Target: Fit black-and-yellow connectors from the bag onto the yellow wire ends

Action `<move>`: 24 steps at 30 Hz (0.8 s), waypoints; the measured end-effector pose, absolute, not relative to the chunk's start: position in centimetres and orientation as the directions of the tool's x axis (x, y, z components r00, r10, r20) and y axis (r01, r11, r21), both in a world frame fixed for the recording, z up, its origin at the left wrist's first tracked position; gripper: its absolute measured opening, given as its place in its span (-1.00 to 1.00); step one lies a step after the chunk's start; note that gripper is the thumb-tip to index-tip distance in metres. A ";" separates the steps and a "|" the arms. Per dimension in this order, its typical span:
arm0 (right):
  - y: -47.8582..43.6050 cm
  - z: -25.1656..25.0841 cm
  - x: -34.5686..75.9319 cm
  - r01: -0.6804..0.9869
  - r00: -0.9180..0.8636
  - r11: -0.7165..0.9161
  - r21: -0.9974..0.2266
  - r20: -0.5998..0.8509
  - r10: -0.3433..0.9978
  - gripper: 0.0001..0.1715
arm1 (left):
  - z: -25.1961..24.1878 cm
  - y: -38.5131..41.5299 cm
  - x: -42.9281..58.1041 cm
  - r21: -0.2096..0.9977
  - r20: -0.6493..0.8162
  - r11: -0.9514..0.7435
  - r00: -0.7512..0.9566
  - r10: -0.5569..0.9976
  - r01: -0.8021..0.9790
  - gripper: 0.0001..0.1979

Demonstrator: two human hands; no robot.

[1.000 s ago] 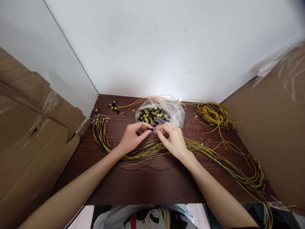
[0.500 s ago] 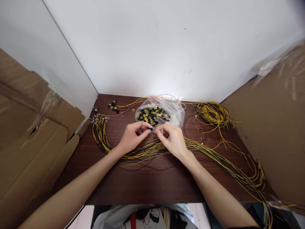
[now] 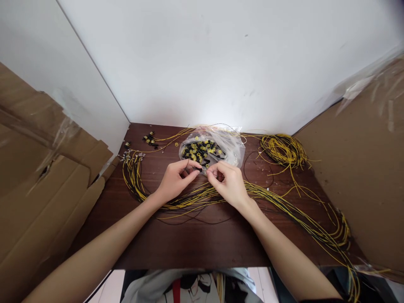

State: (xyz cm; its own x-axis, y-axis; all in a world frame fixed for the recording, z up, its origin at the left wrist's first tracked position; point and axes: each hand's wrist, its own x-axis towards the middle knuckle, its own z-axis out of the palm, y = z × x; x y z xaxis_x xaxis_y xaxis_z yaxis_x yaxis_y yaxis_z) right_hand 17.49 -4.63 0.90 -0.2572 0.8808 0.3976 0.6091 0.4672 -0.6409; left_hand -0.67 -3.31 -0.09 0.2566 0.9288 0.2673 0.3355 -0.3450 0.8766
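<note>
My left hand [image 3: 177,180] pinches a small black connector piece [image 3: 198,169] between thumb and forefinger. A thin dark wire rises by its fingers. Close on the right, my right hand [image 3: 227,184] has thumb and forefinger pressed together, on what seems a thin dark wire, mostly hidden by the fingers. Just beyond both hands lies a clear plastic bag [image 3: 235,147] with many black and yellow connector parts [image 3: 197,150] in it. Under the hands runs a long bundle of yellow and black wires [image 3: 189,201] across the table.
A coil of yellow and black wire [image 3: 282,151] lies at the back right of the brown table [image 3: 189,248]. Several finished-looking black and yellow pieces [image 3: 150,139] sit at the back left. Cardboard [image 3: 47,202] stands at the left, more cardboard [image 3: 356,168] at the right, a white wall [image 3: 202,63] behind.
The fingertips of my two hands are slightly farther apart, and the black piece in my left hand shows a little more. Otherwise the scene is the same.
</note>
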 end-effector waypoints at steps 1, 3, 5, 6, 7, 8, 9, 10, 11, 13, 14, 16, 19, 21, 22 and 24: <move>-4.6 0.9 17.5 0.609 -0.256 0.466 -0.642 0.396 0.882 -0.88 | -0.1 -3.3 -0.7 0.876 0.269 -0.346 0.256 0.929 0.336 -0.83; -4.7 0.9 17.5 0.609 -0.255 0.463 -0.644 0.394 0.883 -0.88 | -0.1 -3.3 -0.7 0.876 0.271 -0.347 0.252 0.929 0.335 -0.83; -4.7 1.0 17.6 0.610 -0.255 0.459 -0.646 0.389 0.885 -0.88 | -0.1 -3.3 -0.7 0.876 0.273 -0.348 0.251 0.929 0.334 -0.83; -4.7 1.0 17.6 0.611 -0.254 0.456 -0.647 0.386 0.887 -0.87 | -0.1 -3.3 -0.7 0.876 0.273 -0.348 0.252 0.928 0.334 -0.83; -4.7 1.0 17.6 0.610 -0.254 0.456 -0.649 0.384 0.888 -0.87 | -0.1 -3.3 -0.7 0.876 0.271 -0.347 0.254 0.929 0.334 -0.83; -4.7 1.0 17.6 0.608 -0.256 0.456 -0.650 0.383 0.888 -0.87 | -0.1 -3.3 -0.7 0.877 0.267 -0.345 0.256 0.929 0.334 -0.83; -4.7 1.0 17.6 0.605 -0.257 0.457 -0.652 0.384 0.887 -0.88 | -0.1 -3.3 -0.7 0.878 0.264 -0.342 0.257 0.930 0.336 -0.82; -4.7 1.0 17.6 0.602 -0.258 0.460 -0.653 0.386 0.886 -0.88 | -0.1 -3.3 -0.7 0.878 0.262 -0.340 0.257 0.930 0.337 -0.82; -4.7 1.0 17.6 0.600 -0.259 0.463 -0.653 0.389 0.884 -0.87 | -0.1 -3.3 -0.7 0.877 0.262 -0.340 0.257 0.930 0.338 -0.82; -4.7 1.0 17.6 0.597 -0.261 0.469 -0.651 0.395 0.881 -0.87 | -0.1 -3.3 -0.7 0.875 0.267 -0.345 0.256 0.929 0.340 -0.82; -4.7 0.9 17.6 0.597 -0.261 0.471 -0.650 0.397 0.880 -0.88 | -0.1 -3.3 -0.7 0.874 0.269 -0.347 0.257 0.928 0.340 -0.82; -4.7 0.9 17.6 0.596 -0.264 0.475 -0.648 0.400 0.877 -0.89 | -0.1 -3.3 -0.6 0.873 0.270 -0.349 0.258 0.928 0.340 -0.82; -4.7 0.8 17.5 0.598 -0.267 0.480 -0.642 0.405 0.874 -0.89 | -0.2 -3.2 -0.6 0.874 0.270 -0.349 0.259 0.927 0.338 -0.82; -4.7 0.8 17.5 0.600 -0.269 0.482 -0.638 0.407 0.873 -0.88 | -0.2 -3.2 -0.7 0.875 0.270 -0.349 0.261 0.927 0.336 -0.82; -4.7 0.8 17.4 0.601 -0.269 0.482 -0.638 0.406 0.873 -0.87 | -0.3 -3.2 -0.7 0.875 0.269 -0.348 0.260 0.927 0.337 -0.82; -4.8 0.7 17.4 0.600 -0.274 0.482 -0.639 0.402 0.874 -0.86 | -0.3 -3.3 -0.7 0.874 0.264 -0.344 0.260 0.929 0.342 -0.81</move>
State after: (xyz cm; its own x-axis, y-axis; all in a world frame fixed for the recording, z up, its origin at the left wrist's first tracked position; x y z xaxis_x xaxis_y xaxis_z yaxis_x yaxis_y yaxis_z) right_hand 17.36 -4.78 0.74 -0.2741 0.8737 0.4018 0.6001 0.4819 -0.6385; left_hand -0.69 -3.26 -0.25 0.2603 0.9287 0.2640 0.3424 -0.3445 0.8741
